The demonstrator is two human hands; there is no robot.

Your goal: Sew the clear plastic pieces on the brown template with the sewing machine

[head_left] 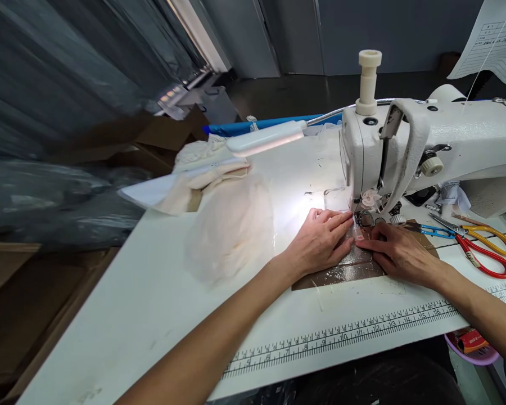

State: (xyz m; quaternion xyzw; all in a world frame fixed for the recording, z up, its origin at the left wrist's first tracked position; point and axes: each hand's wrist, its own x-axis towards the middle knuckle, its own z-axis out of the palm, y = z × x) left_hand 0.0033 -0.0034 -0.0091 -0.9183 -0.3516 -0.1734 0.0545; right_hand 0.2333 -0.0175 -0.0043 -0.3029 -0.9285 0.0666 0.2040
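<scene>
Lying between the hands (pixel 322 239) (pixel 405 256), pale fabric piece (pixel 357 232), seemingly sheer

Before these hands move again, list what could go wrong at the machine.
1. Fingers: the left hand and right hand both have fingertips close to the presser foot, so a finger might be pinched or pricked if the sewing machine runs.

2. Blades: the scissors and blue snips lie just beyond the right hand; reaching that way without looking could mean a nick.
</scene>
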